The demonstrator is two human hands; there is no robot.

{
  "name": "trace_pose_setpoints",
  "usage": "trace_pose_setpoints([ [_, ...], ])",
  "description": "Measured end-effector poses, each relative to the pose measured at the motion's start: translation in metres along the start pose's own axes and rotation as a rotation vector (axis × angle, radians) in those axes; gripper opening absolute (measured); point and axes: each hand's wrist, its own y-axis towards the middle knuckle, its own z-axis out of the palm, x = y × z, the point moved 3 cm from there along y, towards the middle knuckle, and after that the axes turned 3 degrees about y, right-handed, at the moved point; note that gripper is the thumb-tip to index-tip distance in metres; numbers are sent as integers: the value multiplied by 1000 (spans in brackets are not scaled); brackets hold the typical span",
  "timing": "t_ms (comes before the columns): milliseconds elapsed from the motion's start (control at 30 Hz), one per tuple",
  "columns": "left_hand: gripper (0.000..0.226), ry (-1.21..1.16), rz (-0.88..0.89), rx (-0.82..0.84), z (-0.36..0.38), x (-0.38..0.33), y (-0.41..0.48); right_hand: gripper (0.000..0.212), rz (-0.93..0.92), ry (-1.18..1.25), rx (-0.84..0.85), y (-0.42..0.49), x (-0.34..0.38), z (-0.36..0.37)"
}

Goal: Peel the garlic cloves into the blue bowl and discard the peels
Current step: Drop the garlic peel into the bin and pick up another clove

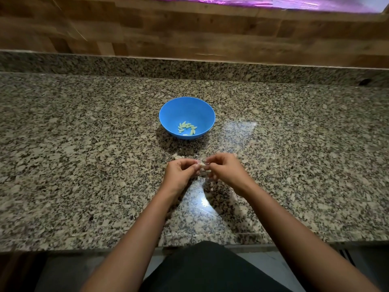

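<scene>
Head view shows the left hand (181, 169) and the right hand (223, 168) both pinching 1 garlic clove (203, 164) between them, above the desk (84, 144). The blue bowl (168, 114) with peeled cloves (187, 128) stands apart, behind. I judge the small clove could slip and be hard to find on the speckled granite, among loose peels (179, 157).

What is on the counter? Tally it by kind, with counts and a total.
Blue bowl: 1
Peeled garlic cloves in the bowl: about 12; they overlap, so this count is approximate
Garlic clove pinched between left hand and right hand: 1
Peel scraps on the granite counter: too small to count
Total: about 14
</scene>
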Motion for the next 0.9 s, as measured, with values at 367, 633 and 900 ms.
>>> trace_pose_setpoints([
  [367, 6, 67, 16, -9, 4, -9, -3, 11, 41, 178, -18, 3, -5, 8],
  [633, 5, -71, -135, -59, 10, -9, 1, 16, 61, 221, -88, 4, -13, 15],
  [900, 4, -44, -155, 3, 3, -10, 3, 13, 140, 414, -27, 5, -20, 17],
])
